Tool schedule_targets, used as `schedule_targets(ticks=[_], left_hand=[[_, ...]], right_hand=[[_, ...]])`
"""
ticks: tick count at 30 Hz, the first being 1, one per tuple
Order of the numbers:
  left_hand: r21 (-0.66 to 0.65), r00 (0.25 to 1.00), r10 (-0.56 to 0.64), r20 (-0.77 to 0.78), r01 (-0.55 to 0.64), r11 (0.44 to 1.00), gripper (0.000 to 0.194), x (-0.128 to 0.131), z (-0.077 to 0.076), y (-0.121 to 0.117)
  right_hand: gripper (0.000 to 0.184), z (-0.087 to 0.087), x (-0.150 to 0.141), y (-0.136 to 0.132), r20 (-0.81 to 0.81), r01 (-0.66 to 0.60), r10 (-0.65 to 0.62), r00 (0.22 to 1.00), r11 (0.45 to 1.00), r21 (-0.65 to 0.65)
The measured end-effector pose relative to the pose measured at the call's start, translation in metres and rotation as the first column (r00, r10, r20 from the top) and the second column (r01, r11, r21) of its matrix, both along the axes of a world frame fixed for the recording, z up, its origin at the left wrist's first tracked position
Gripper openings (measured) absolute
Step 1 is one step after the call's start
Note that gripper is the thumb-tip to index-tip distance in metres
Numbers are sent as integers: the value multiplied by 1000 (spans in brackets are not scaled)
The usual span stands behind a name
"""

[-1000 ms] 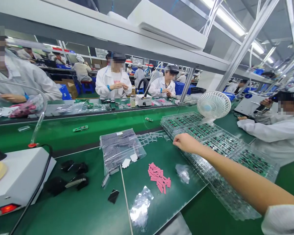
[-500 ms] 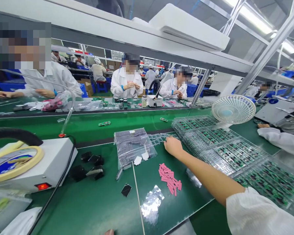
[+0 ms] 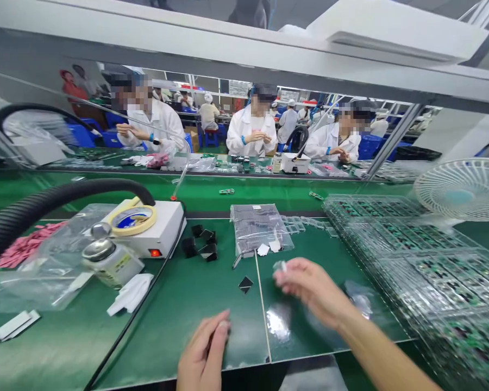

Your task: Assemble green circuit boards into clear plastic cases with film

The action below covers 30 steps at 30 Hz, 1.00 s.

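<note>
L hand [image 3: 204, 350] nearest, low over the front edge of the green table [image 3: 155, 336], fingers pointing fwd, thumb laid along the index; can't tell if anything's gripped inside. R hand [image 3: 312, 288] apart from it, farther fwd & to the right, forearm slanting in from lower right, fingers curled, thumb & fingertips pinching a small clear piece [image 3: 279, 266], blurred. Just below R fingers, a shiny silver film [image 3: 277, 323] on the tabletop; right of R wrist, crumpled clear film [image 3: 361, 300]. Btwn the hands, a bit fwd, a dark square [image 3: 245, 284]. Left of L hand: white cloth [image 3: 131, 293], bottle w/ metal top [image 3: 113, 265]. Ahead of L hand, black pieces [image 3: 201, 243]; ahead of R, clear bag [image 3: 284, 237] of grey strips, w/ white squares [image 3: 263, 250] at its near corner. Right of R hand, stacked clear trays [image 3: 369, 260] w/ green boards. Fwd-left of L hand, white box [image 3: 171, 224] w/ lit red switch, tape roll [image 3: 150, 221] on top. Beyond both hands, green strip [image 3: 269, 190] across, then co-workers in white coats at the opp. bench, more seated in bkgd.
</note>
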<state>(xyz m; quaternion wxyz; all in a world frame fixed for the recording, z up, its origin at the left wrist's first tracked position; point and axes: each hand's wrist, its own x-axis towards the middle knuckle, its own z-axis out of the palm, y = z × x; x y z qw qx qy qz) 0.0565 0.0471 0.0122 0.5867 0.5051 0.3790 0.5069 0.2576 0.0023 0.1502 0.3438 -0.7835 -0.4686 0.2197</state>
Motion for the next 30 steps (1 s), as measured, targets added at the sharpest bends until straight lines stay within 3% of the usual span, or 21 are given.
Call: schedule_targets(ticks=[1, 2, 4, 6, 9, 12, 20, 23, 25, 26, 27, 29, 30], left_hand=[[-88, 994, -75, 82, 82, 993, 37, -2, 4, 1], [-153, 973, -147, 176, 175, 973, 41, -5, 8, 2], [-227, 891, -265, 369, 363, 904, 44, -9, 14, 2], [-246, 798, -318, 513, 492, 835, 42, -13, 18, 1], [-187, 682, -374, 629, 600, 778, 40, -18, 18, 0], [-114, 597, -434, 674, 665, 738, 42, -21, 15, 2], [-141, 572, -476, 668, 725, 674, 42, -23, 16, 10], [-163, 594, -472, 652, 717, 677, 40, -22, 16, 10], [-168, 605, -445, 660, 696, 698, 33, -23, 15, 9], [-166, 608, -417, 675, 677, 717, 28, -23, 14, 9], [-170, 619, -386, 685, 650, 741, 24, -23, 13, 10], [-217, 711, -318, 627, 552, 805, 21, -22, 12, 12], [-250, 787, -272, 553, 469, 847, 24, -22, 12, 15]], right_hand=[[26, -14, -24, -4, -432, -104, 113, 895, 994, 45], [25, -27, -44, -7, -692, -148, 159, 704, 986, 76], [24, -48, -75, -10, -919, -155, 186, 347, 978, 139], [22, -61, -91, -8, -966, -144, 176, 189, 978, 150], [20, -67, -96, -5, -982, -137, 157, 105, 980, 142], [18, -68, -94, -4, -987, -141, 130, 92, 983, 116], [15, -72, -95, -5, -991, -129, 121, 54, 985, 114], [18, -71, -97, -6, -991, -169, 111, 71, 981, 98], [23, -71, -96, -7, -984, -217, 93, 151, 974, 59], [26, -71, -93, -6, -963, -237, 94, 255, 971, 32], [29, -71, -90, -4, -890, -243, 113, 442, 970, 3], [33, -69, -79, 3, -468, -186, 155, 870, 982, -21], [32, -68, -72, 7, -173, -142, 141, 975, 990, 5]])
